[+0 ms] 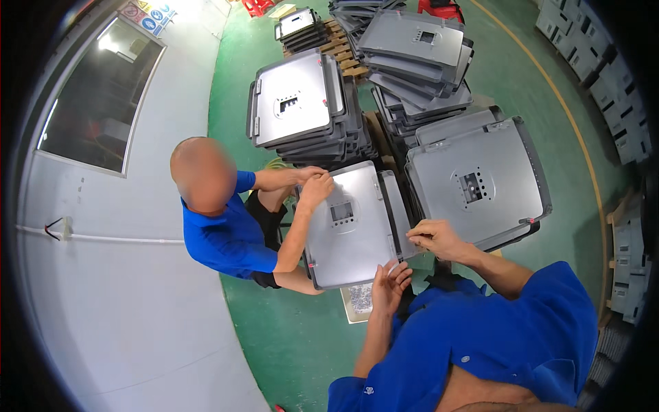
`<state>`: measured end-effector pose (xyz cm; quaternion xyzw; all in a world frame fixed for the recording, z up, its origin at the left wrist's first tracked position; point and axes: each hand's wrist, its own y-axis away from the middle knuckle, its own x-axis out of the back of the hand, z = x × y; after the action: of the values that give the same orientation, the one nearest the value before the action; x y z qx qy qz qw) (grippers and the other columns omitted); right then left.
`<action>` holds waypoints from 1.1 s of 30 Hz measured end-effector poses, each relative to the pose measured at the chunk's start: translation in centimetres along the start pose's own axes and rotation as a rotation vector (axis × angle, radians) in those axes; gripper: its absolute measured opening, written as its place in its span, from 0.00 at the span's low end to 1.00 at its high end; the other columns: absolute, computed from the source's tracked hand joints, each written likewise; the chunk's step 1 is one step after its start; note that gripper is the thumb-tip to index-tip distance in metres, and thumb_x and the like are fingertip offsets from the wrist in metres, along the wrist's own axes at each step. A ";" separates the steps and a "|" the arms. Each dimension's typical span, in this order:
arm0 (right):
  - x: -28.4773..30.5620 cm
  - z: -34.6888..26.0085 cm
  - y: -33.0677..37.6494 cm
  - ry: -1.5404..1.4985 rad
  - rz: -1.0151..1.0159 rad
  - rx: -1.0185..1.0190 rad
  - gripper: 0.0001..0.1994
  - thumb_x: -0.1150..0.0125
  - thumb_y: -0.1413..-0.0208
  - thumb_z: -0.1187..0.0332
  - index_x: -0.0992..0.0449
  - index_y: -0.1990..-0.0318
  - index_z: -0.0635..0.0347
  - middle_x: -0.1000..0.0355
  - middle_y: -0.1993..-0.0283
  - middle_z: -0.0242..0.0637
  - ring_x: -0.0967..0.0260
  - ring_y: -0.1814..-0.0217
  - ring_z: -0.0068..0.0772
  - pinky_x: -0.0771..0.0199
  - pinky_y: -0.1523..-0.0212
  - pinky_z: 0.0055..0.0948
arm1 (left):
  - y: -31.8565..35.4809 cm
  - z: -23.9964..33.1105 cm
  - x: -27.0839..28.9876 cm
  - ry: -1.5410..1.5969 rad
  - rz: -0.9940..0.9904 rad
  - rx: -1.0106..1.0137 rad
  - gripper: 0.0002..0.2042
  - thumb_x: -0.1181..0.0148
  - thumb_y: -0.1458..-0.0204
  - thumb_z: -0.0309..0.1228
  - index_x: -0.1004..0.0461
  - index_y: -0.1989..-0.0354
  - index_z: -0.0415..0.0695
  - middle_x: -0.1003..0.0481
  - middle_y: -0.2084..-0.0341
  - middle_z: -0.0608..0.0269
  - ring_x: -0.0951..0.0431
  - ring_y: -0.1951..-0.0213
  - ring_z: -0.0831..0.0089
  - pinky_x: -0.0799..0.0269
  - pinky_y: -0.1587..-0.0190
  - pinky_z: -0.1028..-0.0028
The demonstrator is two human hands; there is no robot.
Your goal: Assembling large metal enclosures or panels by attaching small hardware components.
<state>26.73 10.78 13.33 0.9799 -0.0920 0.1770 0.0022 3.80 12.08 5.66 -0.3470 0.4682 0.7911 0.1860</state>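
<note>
A grey panel (343, 250) with a small rectangular cutout and dark edges lies flat in front of me. My left hand (390, 287) is at its near right corner, palm turned up and fingers apart, close to the edge. To the right, my right hand (438, 240) hovers by the panel's right side with thumb and fingertips pinched together. Whatever sits in that pinch is too small to make out. A co-worker in a blue shirt (230, 237) sits at the left, both hands (316, 184) at the panel's far left corner.
Similar panels are stacked beyond (292, 99), at the back (412, 41) and to the right (480, 178). Under the near edge a white tray (350, 310) holds small parts. A wooden pallet (340, 51) lies behind. Grey stacked units (604, 69) line the far right; a white wall (137, 288) runs left.
</note>
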 end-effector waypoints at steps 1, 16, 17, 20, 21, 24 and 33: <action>-0.4 -0.3 -0.2 0.002 -0.025 -0.018 0.08 0.37 0.46 0.71 0.20 0.60 0.61 0.24 0.68 0.39 0.28 0.70 0.33 0.29 0.68 0.28 | 0.3 0.1 1.3 -0.006 0.022 0.000 0.27 0.59 0.37 0.52 0.38 0.41 0.42 0.28 0.51 0.48 0.25 0.52 0.56 0.27 0.52 0.62; -7.1 -3.3 0.7 0.025 -0.322 0.012 0.09 0.38 0.48 0.74 0.22 0.60 0.64 0.24 0.64 0.42 0.25 0.63 0.39 0.26 0.60 0.30 | 7.0 -2.3 15.8 -0.134 0.515 -0.116 0.24 0.52 0.39 0.46 0.35 0.43 0.40 0.25 0.57 0.53 0.23 0.58 0.66 0.27 0.58 0.69; -7.2 -3.0 0.9 0.030 -0.359 0.038 0.08 0.38 0.48 0.74 0.21 0.60 0.64 0.24 0.64 0.43 0.25 0.63 0.39 0.26 0.60 0.31 | 7.8 -3.6 17.1 -0.093 0.573 -0.152 0.23 0.51 0.39 0.45 0.35 0.44 0.39 0.24 0.58 0.53 0.22 0.59 0.67 0.26 0.59 0.70; -7.6 -2.2 1.5 0.022 -0.434 0.035 0.08 0.39 0.47 0.73 0.22 0.61 0.66 0.24 0.63 0.44 0.25 0.63 0.40 0.26 0.61 0.31 | 11.6 -7.8 18.8 -0.031 0.735 -0.225 0.23 0.51 0.39 0.43 0.35 0.44 0.38 0.24 0.61 0.54 0.23 0.60 0.64 0.27 0.61 0.66; -8.0 -2.1 1.7 -0.012 -0.453 0.013 0.07 0.40 0.47 0.74 0.22 0.61 0.66 0.24 0.63 0.44 0.25 0.64 0.40 0.26 0.61 0.30 | 13.5 -9.1 18.7 -0.019 0.820 -0.239 0.23 0.50 0.40 0.43 0.35 0.44 0.37 0.24 0.61 0.55 0.23 0.61 0.63 0.28 0.62 0.65; -9.6 -1.4 2.8 -0.104 -0.555 0.044 0.07 0.41 0.46 0.75 0.22 0.61 0.67 0.24 0.64 0.41 0.25 0.67 0.33 0.25 0.64 0.28 | 18.2 -16.7 20.6 0.152 1.008 -0.224 0.22 0.48 0.41 0.42 0.33 0.46 0.37 0.24 0.64 0.55 0.24 0.64 0.63 0.29 0.64 0.66; -13.0 -0.4 7.6 -0.163 -0.857 -0.104 0.09 0.44 0.44 0.76 0.23 0.56 0.66 0.27 0.67 0.36 0.28 0.75 0.24 0.27 0.71 0.25 | 24.2 -36.0 31.5 -0.184 1.421 -0.064 0.13 0.41 0.46 0.37 0.25 0.66 0.36 0.27 0.78 0.64 0.29 0.76 0.70 0.32 0.72 0.69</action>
<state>13.19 5.63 8.97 0.9388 0.3143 0.0775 0.1176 -19.40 -32.07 -13.83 0.1043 0.5400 0.7604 -0.3455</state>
